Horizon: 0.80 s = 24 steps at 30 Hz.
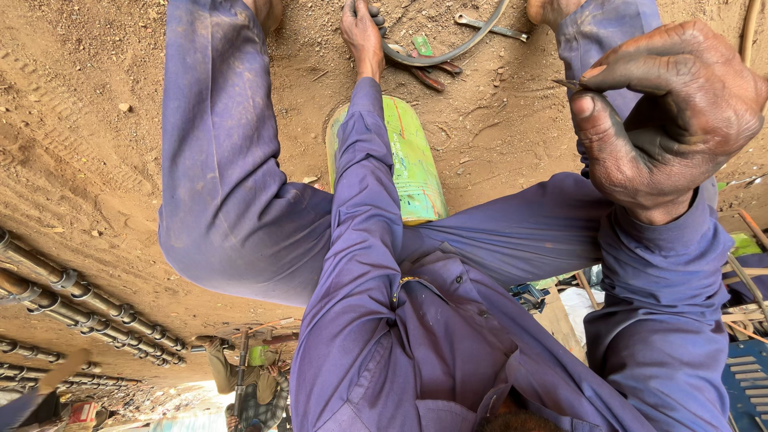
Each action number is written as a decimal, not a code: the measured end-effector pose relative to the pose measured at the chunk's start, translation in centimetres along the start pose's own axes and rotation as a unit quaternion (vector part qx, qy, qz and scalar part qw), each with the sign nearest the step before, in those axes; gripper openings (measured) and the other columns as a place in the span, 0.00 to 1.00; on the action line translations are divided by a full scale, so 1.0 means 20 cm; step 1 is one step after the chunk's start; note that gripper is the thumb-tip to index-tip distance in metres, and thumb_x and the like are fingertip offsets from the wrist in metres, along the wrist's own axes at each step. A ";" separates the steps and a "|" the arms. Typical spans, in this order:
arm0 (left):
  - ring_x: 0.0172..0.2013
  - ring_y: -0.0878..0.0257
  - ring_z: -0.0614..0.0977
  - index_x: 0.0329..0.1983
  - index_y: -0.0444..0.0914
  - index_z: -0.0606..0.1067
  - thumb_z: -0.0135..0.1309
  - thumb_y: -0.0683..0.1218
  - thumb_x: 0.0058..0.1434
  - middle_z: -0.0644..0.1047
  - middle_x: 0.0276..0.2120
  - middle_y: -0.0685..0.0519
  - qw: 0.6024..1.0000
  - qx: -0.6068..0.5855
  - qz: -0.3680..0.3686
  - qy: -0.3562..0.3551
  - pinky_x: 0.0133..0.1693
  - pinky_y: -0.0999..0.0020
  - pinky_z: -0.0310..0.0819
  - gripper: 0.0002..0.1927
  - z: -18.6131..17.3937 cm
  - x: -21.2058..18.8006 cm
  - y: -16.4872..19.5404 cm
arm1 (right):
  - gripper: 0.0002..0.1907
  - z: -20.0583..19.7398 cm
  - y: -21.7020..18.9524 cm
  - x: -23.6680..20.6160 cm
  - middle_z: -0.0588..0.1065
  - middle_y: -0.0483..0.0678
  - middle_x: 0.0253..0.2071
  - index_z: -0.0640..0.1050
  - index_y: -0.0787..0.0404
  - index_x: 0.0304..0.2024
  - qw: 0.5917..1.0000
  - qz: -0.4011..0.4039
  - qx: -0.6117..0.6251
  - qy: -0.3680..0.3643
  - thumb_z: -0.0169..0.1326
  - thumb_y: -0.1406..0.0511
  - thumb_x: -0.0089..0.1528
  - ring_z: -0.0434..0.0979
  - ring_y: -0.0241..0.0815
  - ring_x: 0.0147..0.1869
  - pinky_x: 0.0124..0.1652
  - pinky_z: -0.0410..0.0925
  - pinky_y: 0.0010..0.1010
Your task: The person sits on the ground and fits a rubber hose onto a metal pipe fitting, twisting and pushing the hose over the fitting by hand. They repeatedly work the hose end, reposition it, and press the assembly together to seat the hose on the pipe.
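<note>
We have our left hand point(362, 32) closed round the curved dark hose point(448, 54) on the dirt ground point(96, 120), while our right hand point(668, 120) pinches what seems a small metal sliver point(570, 83), the two not yet brought together.

a dark curved hose point(448, 50) lying on the dirt, one end gripped; small thin metal sliver point(570, 83) pinched up close, edge-on.

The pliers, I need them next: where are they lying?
In the head view, the red-handled pliers lie on the dirt at top centre, under the curved hose, just beside the left hand.
</note>
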State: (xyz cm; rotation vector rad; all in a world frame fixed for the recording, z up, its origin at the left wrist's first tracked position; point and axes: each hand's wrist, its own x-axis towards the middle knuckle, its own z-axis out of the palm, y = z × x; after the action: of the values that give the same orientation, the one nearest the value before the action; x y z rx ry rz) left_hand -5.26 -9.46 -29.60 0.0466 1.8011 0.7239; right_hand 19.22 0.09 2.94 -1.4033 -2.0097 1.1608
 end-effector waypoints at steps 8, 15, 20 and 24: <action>0.26 0.64 0.76 0.49 0.37 0.76 0.41 0.53 0.76 0.75 0.31 0.51 1.000 0.001 -0.005 0.004 0.27 0.67 0.75 0.17 0.02 -0.04 0.09 | 0.09 0.00 0.00 0.00 0.79 0.58 0.41 0.81 0.72 0.46 1.000 0.003 -0.008 -0.011 0.64 0.69 0.69 0.76 0.46 0.41 0.40 0.66 0.30; 0.26 0.64 0.76 0.49 0.37 0.77 0.41 0.54 0.76 0.75 0.31 0.51 1.000 0.007 -0.008 0.014 0.26 0.66 0.74 0.19 0.04 -0.07 0.18 | 0.08 0.00 -0.02 0.02 0.80 0.56 0.42 0.81 0.70 0.46 1.000 -0.002 -0.015 -0.006 0.63 0.68 0.70 0.78 0.47 0.43 0.42 0.67 0.31; 0.32 0.60 0.78 0.51 0.37 0.77 0.41 0.56 0.77 0.76 0.35 0.50 0.996 0.041 0.065 0.044 0.32 0.62 0.76 0.20 0.03 -0.09 0.17 | 0.06 0.02 -0.04 0.07 0.79 0.55 0.39 0.81 0.68 0.43 1.000 -0.017 -0.019 0.002 0.64 0.70 0.67 0.77 0.48 0.40 0.42 0.68 0.35; 0.36 0.48 0.77 0.52 0.35 0.76 0.42 0.57 0.78 0.79 0.35 0.44 0.960 0.148 0.230 0.065 0.43 0.53 0.79 0.22 0.03 -0.18 0.24 | 0.05 0.02 -0.05 0.07 0.78 0.53 0.35 0.81 0.66 0.39 0.994 -0.059 -0.088 0.030 0.65 0.71 0.63 0.77 0.49 0.38 0.41 0.68 0.39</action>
State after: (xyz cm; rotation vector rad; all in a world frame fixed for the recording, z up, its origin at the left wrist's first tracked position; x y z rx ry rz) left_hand -4.93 -6.53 -24.34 0.6505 2.0375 0.7852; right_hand 17.74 1.12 3.32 -1.3634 -2.1630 0.8994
